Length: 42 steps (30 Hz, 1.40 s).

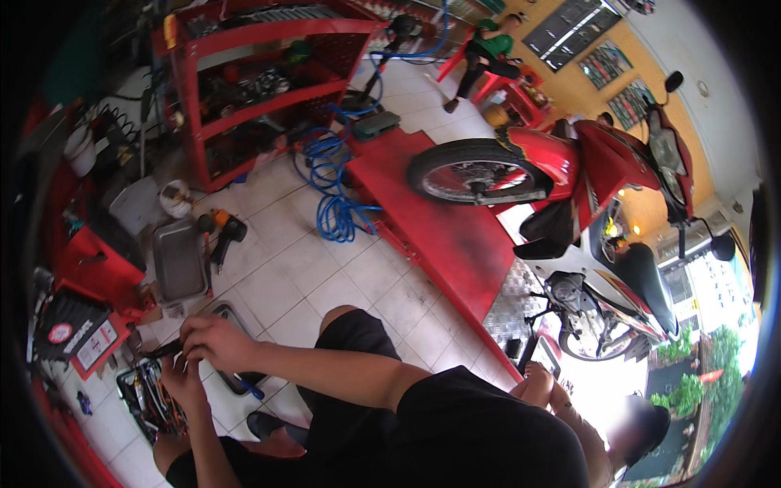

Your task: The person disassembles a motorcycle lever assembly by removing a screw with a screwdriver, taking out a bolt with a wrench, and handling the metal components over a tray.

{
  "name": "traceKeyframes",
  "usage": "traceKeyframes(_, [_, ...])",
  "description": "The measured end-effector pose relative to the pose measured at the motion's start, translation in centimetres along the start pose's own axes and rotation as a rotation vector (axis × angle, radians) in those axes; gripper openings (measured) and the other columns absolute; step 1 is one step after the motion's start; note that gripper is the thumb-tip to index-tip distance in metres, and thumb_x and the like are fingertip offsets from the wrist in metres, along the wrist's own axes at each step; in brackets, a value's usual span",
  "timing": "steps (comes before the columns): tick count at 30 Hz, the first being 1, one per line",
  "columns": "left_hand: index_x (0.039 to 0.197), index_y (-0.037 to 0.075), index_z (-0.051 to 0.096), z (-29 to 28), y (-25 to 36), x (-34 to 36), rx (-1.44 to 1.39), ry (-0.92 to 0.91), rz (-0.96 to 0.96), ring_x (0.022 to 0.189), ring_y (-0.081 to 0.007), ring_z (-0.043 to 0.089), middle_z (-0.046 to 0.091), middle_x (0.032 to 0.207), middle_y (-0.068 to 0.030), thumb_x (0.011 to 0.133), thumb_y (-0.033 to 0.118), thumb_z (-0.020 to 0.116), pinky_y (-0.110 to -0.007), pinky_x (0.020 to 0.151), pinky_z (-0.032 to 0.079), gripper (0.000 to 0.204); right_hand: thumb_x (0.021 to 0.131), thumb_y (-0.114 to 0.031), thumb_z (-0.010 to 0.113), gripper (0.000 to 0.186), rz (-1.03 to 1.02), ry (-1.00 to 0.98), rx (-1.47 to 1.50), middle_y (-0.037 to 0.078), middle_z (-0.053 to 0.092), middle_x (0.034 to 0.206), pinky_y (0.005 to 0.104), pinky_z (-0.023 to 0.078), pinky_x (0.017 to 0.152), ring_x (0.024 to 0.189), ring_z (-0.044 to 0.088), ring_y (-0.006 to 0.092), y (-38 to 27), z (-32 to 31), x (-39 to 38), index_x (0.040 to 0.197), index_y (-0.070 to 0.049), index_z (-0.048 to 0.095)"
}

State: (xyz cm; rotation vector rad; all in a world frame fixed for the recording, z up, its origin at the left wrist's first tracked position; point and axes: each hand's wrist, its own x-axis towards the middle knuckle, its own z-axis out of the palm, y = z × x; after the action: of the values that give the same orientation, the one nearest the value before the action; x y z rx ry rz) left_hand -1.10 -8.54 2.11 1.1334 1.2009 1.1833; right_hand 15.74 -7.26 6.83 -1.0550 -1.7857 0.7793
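Observation:
At the lower left, my right hand (218, 342) reaches across with its fingers bent in a pinch. Just below it, my left hand (185, 385) is raised, its fingertips closed against the same spot. Between them is a dark, narrow object (165, 350), pointing left; its kind is too small to make out. Directly beneath my hands lies an open tool tray (150, 398) full of hand tools. Beside them on the floor is a grey metal tray (237, 382), partly hidden by my right forearm, with a blue-handled tool (252, 389) at its edge.
A cordless drill (228, 236) and another metal tray (181, 264) lie on the tiles. Behind stands a red tool cart (268, 106), near a coiled blue hose (338, 215). A red motorcycle (561, 159) is on a red lift (431, 236). Two people are visible, one at lower right.

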Motion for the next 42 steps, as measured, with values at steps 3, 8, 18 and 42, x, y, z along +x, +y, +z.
traceKeyframes(3, [0.118,-0.004,0.052,-0.1,0.5,-0.9,0.027,0.078,0.006,0.096,-0.0187,0.063,0.063,0.107,-0.013,0.085,0.001,0.066,-0.027,0.081,0.052,0.036,0.07,-0.006,0.069,0.012,-0.068,0.006,0.035,0.01,0.059,0.101,0.0398,0.048,0.088,0.1,0.059,0.0297,0.1,0.6,0.3,0.082,-0.004,0.068])
traceKeyframes(8, [0.108,-0.002,0.056,3.1,0.9,-1.0,0.098,0.03,0.113,0.085,-0.0148,0.067,0.067,0.092,-0.0108,0.083,-0.004,0.066,-0.025,0.072,0.052,0.027,0.069,0.0,0.072,0.021,0.076,0.063,0.04,0.011,0.064,0.104,0.0378,0.05,0.089,0.1,0.063,0.0285,0.2,-1.0,-0.8,0.09,-0.004,0.068])
traceKeyframes(18, [0.115,-0.001,0.056,1.1,1.9,-1.3,-0.11,-0.094,-0.116,0.096,-0.016,0.063,0.064,0.105,-0.0092,0.078,-0.012,0.066,-0.028,0.083,0.052,0.04,0.073,-0.003,0.074,0.032,0.3,0.028,0.182,0.013,0.068,0.096,0.0309,0.053,0.071,0.077,0.067,0.0225,1.4,0.9,-0.8,0.104,-0.002,0.067])
traceKeyframes(42, [0.115,0.0,0.056,0.3,-0.5,0.4,-0.463,0.026,-0.249,0.093,-0.0166,0.063,0.065,0.106,-0.0084,0.092,0.007,0.062,-0.03,0.082,0.049,0.025,0.082,-0.016,0.071,0.023,0.336,0.045,0.222,0.011,0.068,0.079,0.03,0.053,0.064,0.069,0.067,0.0174,1.2,-0.7,-1.0,0.096,0.001,0.066])
